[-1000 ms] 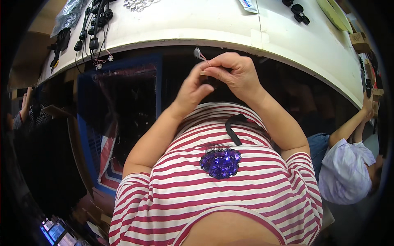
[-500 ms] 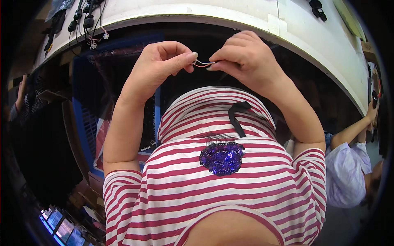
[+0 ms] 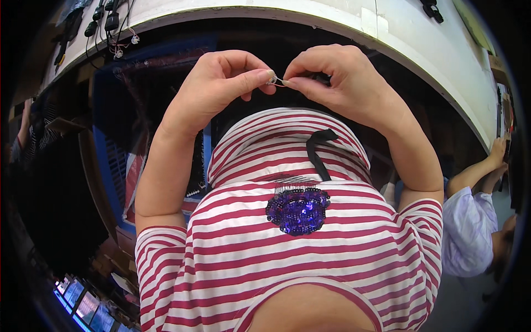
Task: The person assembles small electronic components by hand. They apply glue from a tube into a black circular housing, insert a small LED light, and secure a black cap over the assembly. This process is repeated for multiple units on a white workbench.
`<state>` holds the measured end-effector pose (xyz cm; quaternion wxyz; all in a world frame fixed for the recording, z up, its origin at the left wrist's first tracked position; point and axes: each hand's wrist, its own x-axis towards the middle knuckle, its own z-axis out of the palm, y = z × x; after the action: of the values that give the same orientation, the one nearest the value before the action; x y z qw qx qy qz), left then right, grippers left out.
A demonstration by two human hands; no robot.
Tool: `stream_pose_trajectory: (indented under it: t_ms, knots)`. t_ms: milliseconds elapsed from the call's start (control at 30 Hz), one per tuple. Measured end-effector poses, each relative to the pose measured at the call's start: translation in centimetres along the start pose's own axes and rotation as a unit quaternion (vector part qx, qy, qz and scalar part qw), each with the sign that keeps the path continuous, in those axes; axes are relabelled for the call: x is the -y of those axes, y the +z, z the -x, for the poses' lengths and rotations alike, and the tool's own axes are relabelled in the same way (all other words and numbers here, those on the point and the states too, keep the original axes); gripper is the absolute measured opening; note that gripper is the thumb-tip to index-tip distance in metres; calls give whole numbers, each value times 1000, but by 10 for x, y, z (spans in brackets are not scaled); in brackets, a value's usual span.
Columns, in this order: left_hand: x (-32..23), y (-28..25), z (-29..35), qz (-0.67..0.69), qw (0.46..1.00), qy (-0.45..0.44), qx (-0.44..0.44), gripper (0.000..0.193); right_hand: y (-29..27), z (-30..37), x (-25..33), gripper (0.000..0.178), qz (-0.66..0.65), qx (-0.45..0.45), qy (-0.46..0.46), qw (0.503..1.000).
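Note:
In front of my chest, just short of the white table edge, both hands meet over a small wired part. My left hand [image 3: 218,88] pinches a small clear-and-white piece [image 3: 271,80] between thumb and fingertips. Thin wires [image 3: 281,82] run from that piece to the fingertips of my right hand [image 3: 354,86], which pinches them close by. A black object [image 3: 321,78] shows inside the curl of the right fingers; its shape is mostly hidden.
On the white table [image 3: 221,12], black cables with plug-like ends [image 3: 112,21] lie at upper left, beside small wired pieces [image 3: 134,40]. A blue crate [image 3: 105,144] stands below the table edge. Another person [image 3: 469,232] works at the right, and another arm [image 3: 25,124] shows far left.
The small piece now shows more at my left fingertips, and less wire spans between the hands. My right hand has turned, uncovering the black object.

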<state>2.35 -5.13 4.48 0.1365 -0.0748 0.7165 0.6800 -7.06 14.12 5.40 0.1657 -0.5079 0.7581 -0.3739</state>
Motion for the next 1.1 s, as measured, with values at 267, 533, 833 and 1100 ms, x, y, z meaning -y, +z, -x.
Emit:
stream_pose_trajectory:
  t_ms: [267, 533, 833, 1100]
  knots:
    - [3, 2, -5, -19, 1000, -1, 16, 14, 3, 7, -4, 11, 4, -32, -2, 999]
    - [1, 4, -5, -21, 999, -25, 37, 17, 3, 7, -1, 11, -20, -6, 40, 999]
    - [0, 5, -6, 34, 998, -19, 56, 16, 1, 9, -4, 12, -164, 16, 109, 980]
    - [13, 16, -10, 254, 967, -1, 15, 14, 14, 10, -11, 14, -191, -162, 13, 968]
